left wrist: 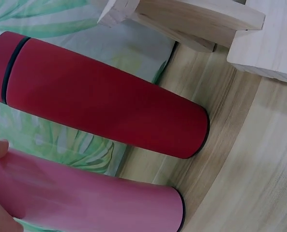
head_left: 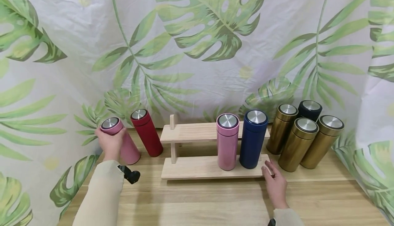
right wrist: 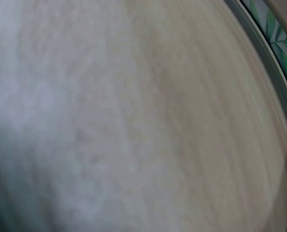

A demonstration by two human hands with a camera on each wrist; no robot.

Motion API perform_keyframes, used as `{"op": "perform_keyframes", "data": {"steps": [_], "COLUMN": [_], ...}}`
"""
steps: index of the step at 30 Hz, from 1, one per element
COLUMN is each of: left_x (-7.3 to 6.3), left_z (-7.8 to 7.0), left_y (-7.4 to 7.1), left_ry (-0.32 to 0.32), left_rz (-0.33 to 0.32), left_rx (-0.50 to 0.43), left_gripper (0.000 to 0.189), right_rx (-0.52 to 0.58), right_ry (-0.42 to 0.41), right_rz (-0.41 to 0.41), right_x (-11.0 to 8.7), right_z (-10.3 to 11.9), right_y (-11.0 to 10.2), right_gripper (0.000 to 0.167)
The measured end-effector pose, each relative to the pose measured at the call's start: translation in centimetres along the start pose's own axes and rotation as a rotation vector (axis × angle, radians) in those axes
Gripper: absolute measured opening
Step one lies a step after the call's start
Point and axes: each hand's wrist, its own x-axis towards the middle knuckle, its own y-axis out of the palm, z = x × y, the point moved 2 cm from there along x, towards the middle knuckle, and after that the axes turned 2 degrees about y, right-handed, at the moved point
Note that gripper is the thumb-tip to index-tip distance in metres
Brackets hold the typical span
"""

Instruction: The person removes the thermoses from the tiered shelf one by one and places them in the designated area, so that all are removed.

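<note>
At the far left of the head view my left hand (head_left: 111, 142) grips a pink thermos bottle (head_left: 130, 150) around its upper part, just below the steel-topped lid. In the left wrist view this pink bottle (left wrist: 99, 200) stands beside a red thermos bottle (left wrist: 104, 96), its base at the tabletop. My right hand (head_left: 276, 185) is at the right front corner of a two-tier wooden shelf (head_left: 194, 169), fingers relaxed around the corner, seemingly touching it. On the lower tier stand another pink bottle (head_left: 227, 147) and a blue bottle (head_left: 253, 143), both upright.
Several bottles crowd together right of the shelf: gold ones (head_left: 297, 147) and a dark one (head_left: 310, 109) behind. A leaf-patterned cloth (head_left: 209, 82) hangs behind the wooden table (head_left: 209, 202). The right wrist view shows mostly blurred wood (right wrist: 133, 121).
</note>
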Motion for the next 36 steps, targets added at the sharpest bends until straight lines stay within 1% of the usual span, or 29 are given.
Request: {"op": "perform_keyframes", "data": {"steps": [4, 7, 10, 11, 14, 16, 21, 25, 29, 33, 36], "left_x": [-0.3, -0.5, -0.8, -0.9, -1.4, -1.7, -3.3, -5.0, -6.9, -9.1, -10.4], "left_z": [-0.4, -1.2, -2.3, -2.7, -4.1, -5.1, -7.7, -9.5, -10.9, -12.1, -12.6], "left_y": [-0.1, -0.2, -0.6, -0.6, -0.8, -0.7, -0.2, 0.6, 1.5, 2.5, 3.2], "left_ry": [0.036, 0.079, 0.133, 0.150, 0.233, 0.284, 0.396, 0.466, 0.527, 0.591, 0.623], "left_rz": [-0.032, -0.079, -0.122, -0.125, -0.130, -0.120, -0.091, -0.015, 0.093, 0.182, 0.248], "left_rx": [-0.028, -0.058, -0.082, -0.087, -0.086, -0.092, -0.169, -0.255, -0.359, -0.424, -0.457], "left_gripper": [0.080, 0.077, 0.075, 0.074, 0.070, 0.068, 0.064, 0.061, 0.057, 0.050, 0.045], "right_rx": [-0.004, -0.013, -0.027, -0.028, -0.022, -0.012, -0.012, -0.025, -0.015, 0.007, 0.007], "right_ry": [-0.007, -0.005, 0.004, 0.006, 0.010, 0.009, 0.008, 0.013, 0.012, 0.005, 0.007], "right_rz": [-0.007, 0.006, 0.013, 0.013, 0.014, 0.014, 0.013, 0.010, 0.009, 0.013, 0.012], "right_x": [0.1, 0.1, 0.2, 0.2, 0.2, 0.2, 0.2, 0.1, 0.1, 0.1, 0.2], "right_z": [-0.1, -0.2, -0.2, -0.2, -0.2, -0.2, -0.1, -0.2, -0.1, -0.2, -0.3], "right_y": [0.0, 0.0, 0.0, 0.0, 0.0, 0.0, 0.0, 0.1, 0.0, 0.1, 0.1], "right_gripper": [0.039, 0.041, 0.041, 0.041, 0.041, 0.041, 0.041, 0.040, 0.040, 0.040, 0.040]}}
